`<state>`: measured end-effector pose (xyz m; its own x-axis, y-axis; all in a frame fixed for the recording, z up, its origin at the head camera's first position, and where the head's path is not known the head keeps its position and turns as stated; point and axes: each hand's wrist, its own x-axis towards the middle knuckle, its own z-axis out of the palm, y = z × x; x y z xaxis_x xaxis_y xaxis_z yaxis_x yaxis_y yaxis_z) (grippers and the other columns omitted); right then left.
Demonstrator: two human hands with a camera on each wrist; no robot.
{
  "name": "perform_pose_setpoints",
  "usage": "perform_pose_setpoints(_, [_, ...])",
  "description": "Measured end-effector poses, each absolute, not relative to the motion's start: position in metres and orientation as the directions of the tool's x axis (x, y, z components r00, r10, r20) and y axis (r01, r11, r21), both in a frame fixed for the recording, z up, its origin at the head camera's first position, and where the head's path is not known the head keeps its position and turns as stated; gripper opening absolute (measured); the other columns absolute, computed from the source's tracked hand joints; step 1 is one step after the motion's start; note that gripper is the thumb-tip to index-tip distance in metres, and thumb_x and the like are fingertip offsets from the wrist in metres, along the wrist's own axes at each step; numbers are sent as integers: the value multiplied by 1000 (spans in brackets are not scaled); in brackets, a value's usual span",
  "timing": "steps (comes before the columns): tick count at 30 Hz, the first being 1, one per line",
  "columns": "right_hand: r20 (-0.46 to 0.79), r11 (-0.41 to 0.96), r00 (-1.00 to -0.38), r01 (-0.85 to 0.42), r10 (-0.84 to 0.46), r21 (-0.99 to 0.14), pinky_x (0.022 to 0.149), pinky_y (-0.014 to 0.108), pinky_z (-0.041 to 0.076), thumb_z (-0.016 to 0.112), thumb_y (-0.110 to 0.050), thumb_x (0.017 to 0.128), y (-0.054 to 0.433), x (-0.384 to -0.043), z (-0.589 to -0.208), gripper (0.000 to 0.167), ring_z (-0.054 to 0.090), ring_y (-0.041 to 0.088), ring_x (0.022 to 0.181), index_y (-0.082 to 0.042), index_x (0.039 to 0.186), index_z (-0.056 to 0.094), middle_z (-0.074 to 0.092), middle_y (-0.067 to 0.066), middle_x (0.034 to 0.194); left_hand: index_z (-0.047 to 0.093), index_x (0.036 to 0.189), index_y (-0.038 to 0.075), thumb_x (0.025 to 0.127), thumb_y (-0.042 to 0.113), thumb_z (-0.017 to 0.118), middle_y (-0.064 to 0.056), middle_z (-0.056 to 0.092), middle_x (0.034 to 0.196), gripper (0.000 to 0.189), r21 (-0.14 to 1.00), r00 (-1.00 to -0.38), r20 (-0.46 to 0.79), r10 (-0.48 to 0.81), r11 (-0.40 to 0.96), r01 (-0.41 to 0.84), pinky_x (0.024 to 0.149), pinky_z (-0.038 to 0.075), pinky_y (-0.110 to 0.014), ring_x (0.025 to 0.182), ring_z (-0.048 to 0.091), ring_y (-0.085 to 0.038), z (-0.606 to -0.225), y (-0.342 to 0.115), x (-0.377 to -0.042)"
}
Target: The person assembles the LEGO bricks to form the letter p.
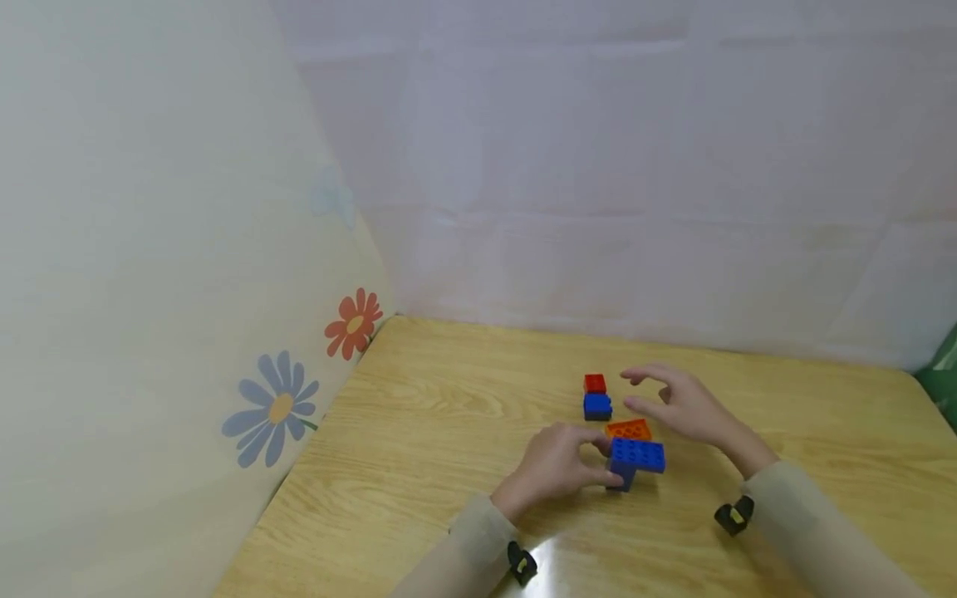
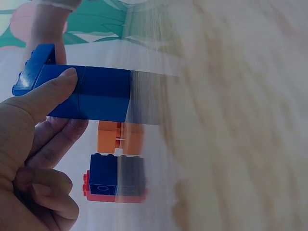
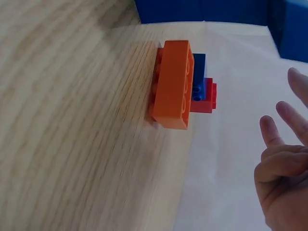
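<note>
My left hand (image 1: 555, 467) grips a blue toy-brick structure (image 1: 638, 453) between thumb and fingers. In the left wrist view, stacked blue bricks (image 2: 103, 94) form its column, standing on the table; a longer blue brick (image 2: 38, 67) caps it and juts out to the right in the head view. Just behind lies an orange brick (image 1: 630, 429), hollow side up with studs against the table. Above the table, right of the bricks, my right hand (image 1: 684, 405) has its fingers spread and holds nothing. A small blue brick (image 1: 597, 407) and a red brick (image 1: 594, 383) sit farther back.
The wood-grain table (image 1: 419, 415) runs back to a pale wall covering (image 1: 523, 166). On the left stands a light panel (image 1: 149, 249) with printed flowers. A green patch (image 1: 940, 382) shows at the far right edge.
</note>
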<state>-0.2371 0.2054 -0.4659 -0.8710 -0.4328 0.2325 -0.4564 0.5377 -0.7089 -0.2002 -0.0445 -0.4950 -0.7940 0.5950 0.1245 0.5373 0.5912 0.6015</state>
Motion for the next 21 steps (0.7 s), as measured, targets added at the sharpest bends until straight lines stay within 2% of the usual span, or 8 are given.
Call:
perform_pose_setpoints(2, [221,552,-873,-453,-435,-700,92,65,51,72,-31,100,203,-243,-467,43,59,40,121,-9,137,65,66,16,127,79,101,26,82,46,88,22,72,98,29,599,-793,129,596,590,541,77,49,-21,89,64,5,-495,-45,-200])
perform_pose_setpoints(8, [163,579,-885,-415,-436,-702,97,65,48,72,-27,100,195,-258,-470,45,57,40,124,-5,138,64,65,17,131,79,100,26,82,46,89,22,72,98,29,593,-794,130,594,595,543,73,48,-20,86,64,4,-496,-45,-200])
perform_pose_setpoints(21, [83,629,-900,-362,-428,-688,101,63,46,71,-33,101,184,-282,-484,47,54,39,129,-9,141,63,64,13,134,78,97,27,82,45,89,22,72,97,26,600,-794,125,594,592,538,72,47,-20,85,64,2,-493,-46,-199])
